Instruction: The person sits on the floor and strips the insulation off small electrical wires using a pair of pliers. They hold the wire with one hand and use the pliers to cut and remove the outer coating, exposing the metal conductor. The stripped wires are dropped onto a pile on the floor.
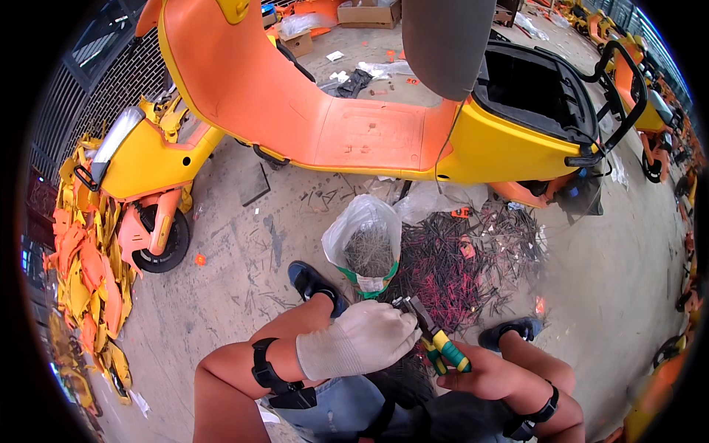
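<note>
My left hand [363, 336], in a pale work glove, has its fingers curled near the jaws of a pair of pliers or cutters [443, 346]; a small metal end shows at its fingertips, but what it grips is mostly hidden. Bare, my right hand [471, 371] is closed around the green and yellow handles of that tool. Just beyond the gloved hand stands an open plastic-lined bag [363, 227] holding a tangle of thin wire-like pieces [370, 252]. To its right a heap of black and red sleeve or wire scraps [448, 266] covers the floor.
A yellow and orange scooter body [365, 133] with an open seat compartment [532, 88] stands across the front. Broken plastic panels [94, 266] are piled at left beside a front wheel [166, 243]. Cardboard boxes [368, 15] lie behind; more scooters [637, 105] line the right.
</note>
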The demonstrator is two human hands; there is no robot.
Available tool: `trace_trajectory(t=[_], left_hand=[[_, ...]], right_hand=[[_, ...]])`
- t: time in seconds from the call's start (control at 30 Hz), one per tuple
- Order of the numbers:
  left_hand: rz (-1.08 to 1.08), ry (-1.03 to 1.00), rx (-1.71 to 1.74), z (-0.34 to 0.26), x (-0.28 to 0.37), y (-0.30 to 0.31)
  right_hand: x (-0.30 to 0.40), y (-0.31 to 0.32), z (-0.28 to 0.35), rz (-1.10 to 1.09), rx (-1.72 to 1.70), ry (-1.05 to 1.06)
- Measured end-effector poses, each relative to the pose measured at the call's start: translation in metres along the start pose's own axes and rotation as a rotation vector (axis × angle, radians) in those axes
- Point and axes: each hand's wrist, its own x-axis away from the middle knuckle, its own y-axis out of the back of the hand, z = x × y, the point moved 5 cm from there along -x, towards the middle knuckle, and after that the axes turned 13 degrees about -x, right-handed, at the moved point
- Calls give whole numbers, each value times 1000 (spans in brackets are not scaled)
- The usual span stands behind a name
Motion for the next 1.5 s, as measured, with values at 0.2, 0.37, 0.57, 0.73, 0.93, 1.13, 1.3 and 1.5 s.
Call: trace_trajectory(t=[0.2, 0.37, 0.57, 0.73, 0.93, 1.13, 1.3, 1.5], left_hand=[[-54, -12, -277, 2, 8, -11], [-43, -22, -410, 0, 13, -12], [-41, 65, -452, -6, 8, -8], [-34, 101, -302, -4, 4, -6], [238, 370, 488, 17, -6, -22], [172, 348, 913, 25, -17, -39], [298, 415, 1152, 17, -18, -40], [324, 360, 1125, 12, -21, -38]], right_hand=[[3, 0, 12, -103, 274, -21], [2, -5, 12, -33, 321, -87], [2, -4, 8, -78, 274, -109], [5, -1, 9, -103, 294, -14], [8, 6, 11, -80, 222, 36], [9, 13, 12, -113, 259, 219], [10, 16, 13, -126, 251, 255], [11, 18, 14, -87, 195, 207]])
